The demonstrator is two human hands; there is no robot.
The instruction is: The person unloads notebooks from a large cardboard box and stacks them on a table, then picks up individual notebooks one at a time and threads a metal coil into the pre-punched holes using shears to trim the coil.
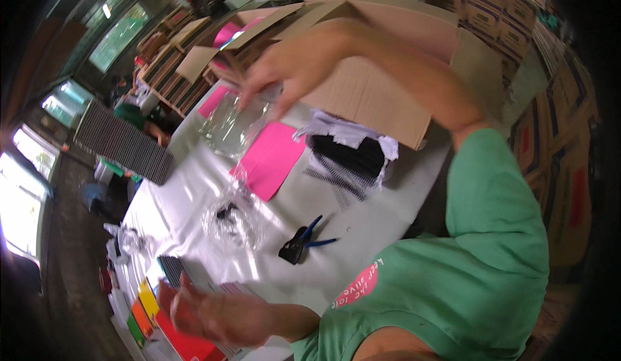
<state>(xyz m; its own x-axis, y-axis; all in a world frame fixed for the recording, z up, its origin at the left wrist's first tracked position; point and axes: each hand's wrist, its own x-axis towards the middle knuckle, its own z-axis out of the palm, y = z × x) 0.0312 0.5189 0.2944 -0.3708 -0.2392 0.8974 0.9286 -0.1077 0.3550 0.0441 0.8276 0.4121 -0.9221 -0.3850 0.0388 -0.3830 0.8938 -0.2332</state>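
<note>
A clear plastic bag (229,125) hangs up off the white table (362,212), pinched at its top edge by my right hand (294,63); the fingers are closed on the film, and the bag droops below and to the left of that hand, crinkled and see-through; the hand itself is blurred, so I cannot tell which fingers do the gripping. Just beneath the bag's lower end lies a pink sheet (272,157) flat on the table; nearer to me, a second crumpled clear wrapper (233,222) with something small and dark inside rests on the tabletop, well apart from the raised bag.

My left hand (213,312) is down at the near edge, blurred, fingers curled over the end of a stack of coloured sheets (155,316), red, orange, yellow and green; whether it truly grips them I cannot tell.

To the right of the wrapper sit blue-handled pliers (301,239), lying flat; farther on, a bundle of black binding combs (346,157) lies in torn white paper, right against a big open cardboard box (388,99) at the far side; more stacked cartons (556,141) line the right; my green sleeve (498,212) fills the near right.
</note>
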